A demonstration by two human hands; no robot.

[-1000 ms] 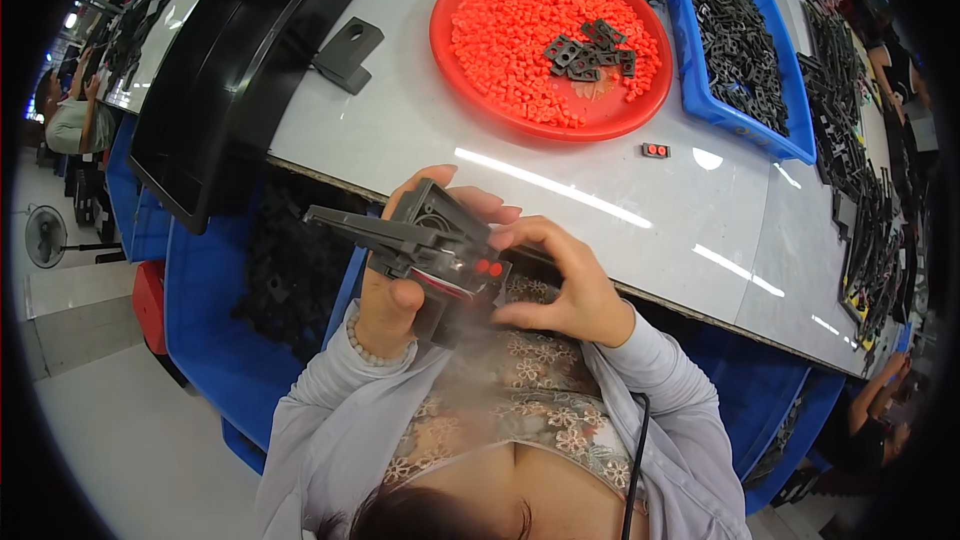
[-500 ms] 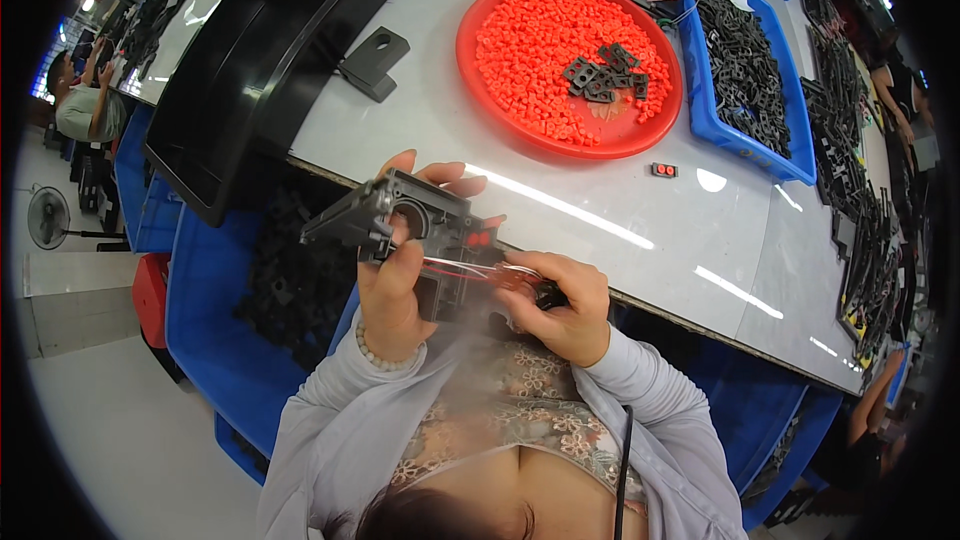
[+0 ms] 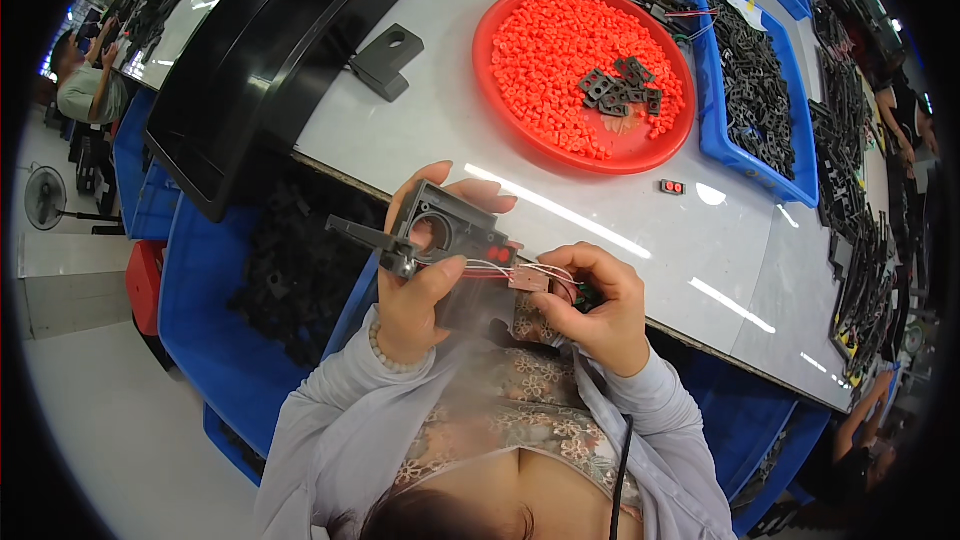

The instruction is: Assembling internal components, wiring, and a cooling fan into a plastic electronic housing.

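Observation:
My left hand (image 3: 410, 315) grips a dark grey plastic housing (image 3: 455, 225) with a round opening and two small red buttons at its right end. A hinged flap sticks out on the housing's left side. Between thumb and fingers, my right hand (image 3: 605, 305) pinches a small copper-coloured circuit board (image 3: 529, 278). Red and white wires (image 3: 485, 268) run from the board toward the housing under my left thumb. More wires and a small dark green part show by my right fingers. Both hands are just off the table's near edge.
On the white table (image 3: 560, 205) stands a round red tray (image 3: 490, 75) of small red pieces and several black parts. Right of it is a blue bin (image 3: 745, 165) of black parts. A black trough (image 3: 205, 155), an angled grey block (image 3: 388, 62) and a small two-button piece (image 3: 671, 187) lie around.
My right hand has moved right, and the circuit board now shows clearly between the hands. The housing has shifted right and turned, its round opening more visible.

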